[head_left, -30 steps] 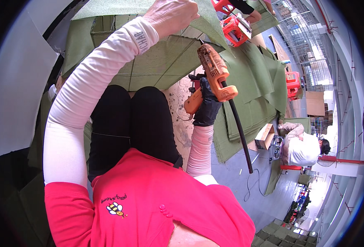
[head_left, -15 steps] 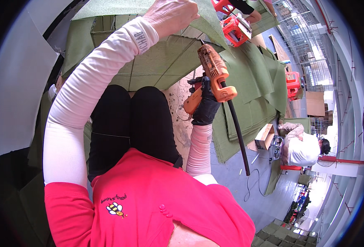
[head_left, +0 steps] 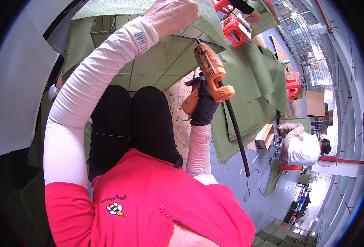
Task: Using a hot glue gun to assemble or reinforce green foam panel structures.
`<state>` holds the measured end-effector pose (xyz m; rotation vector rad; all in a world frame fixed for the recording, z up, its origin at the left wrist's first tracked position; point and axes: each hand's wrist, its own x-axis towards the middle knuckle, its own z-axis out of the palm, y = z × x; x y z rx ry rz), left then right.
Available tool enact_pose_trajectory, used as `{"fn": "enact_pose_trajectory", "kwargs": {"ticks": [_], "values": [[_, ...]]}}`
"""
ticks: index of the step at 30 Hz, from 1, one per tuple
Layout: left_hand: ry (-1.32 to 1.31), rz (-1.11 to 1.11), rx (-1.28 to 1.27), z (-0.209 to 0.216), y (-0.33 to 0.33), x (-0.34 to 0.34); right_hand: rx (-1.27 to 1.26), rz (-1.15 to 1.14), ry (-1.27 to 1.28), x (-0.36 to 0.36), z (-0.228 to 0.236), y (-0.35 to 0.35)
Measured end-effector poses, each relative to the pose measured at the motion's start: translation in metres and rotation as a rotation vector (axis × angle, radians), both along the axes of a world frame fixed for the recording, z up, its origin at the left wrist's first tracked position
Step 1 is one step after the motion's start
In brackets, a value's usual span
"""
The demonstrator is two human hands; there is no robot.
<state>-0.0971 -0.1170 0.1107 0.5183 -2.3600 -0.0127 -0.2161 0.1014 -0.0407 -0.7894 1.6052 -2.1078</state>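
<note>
My right hand, in a black glove, is wrapped round the handle of an orange hot glue gun with brown stains on its body. A long black glue stick sticks out of its back. The gun's nozzle points away from me, at the edge of a green fabric-covered wire frame in front of my knees. Bare and closed, my left hand pinches a flap of green fabric above that frame; its fingertips are partly hidden.
Stacked green fabric sheets lie to the right. Beyond are red plastic stools, a cardboard box and a seated person in white. Another person's bare leg shows at the top. A thin cable lies on the grey floor.
My right hand has shifted the glue gun slightly left and farther from me, its nozzle moving along the frame's edge. My left hand keeps its place.
</note>
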Motion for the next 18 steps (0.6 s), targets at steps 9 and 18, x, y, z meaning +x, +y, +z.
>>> {"fn": "enact_pose_trajectory", "kwargs": {"ticks": [9, 18], "values": [[0.006, -0.007, -0.02, -0.007, -0.005, 0.005, -0.018, -0.063, 0.114, -0.003, 0.017, -0.003], [-0.023, -0.012, -0.03, -0.004, -0.002, 0.003, 0.014, 0.11, 0.039, 0.007, 0.056, 0.005]]}}
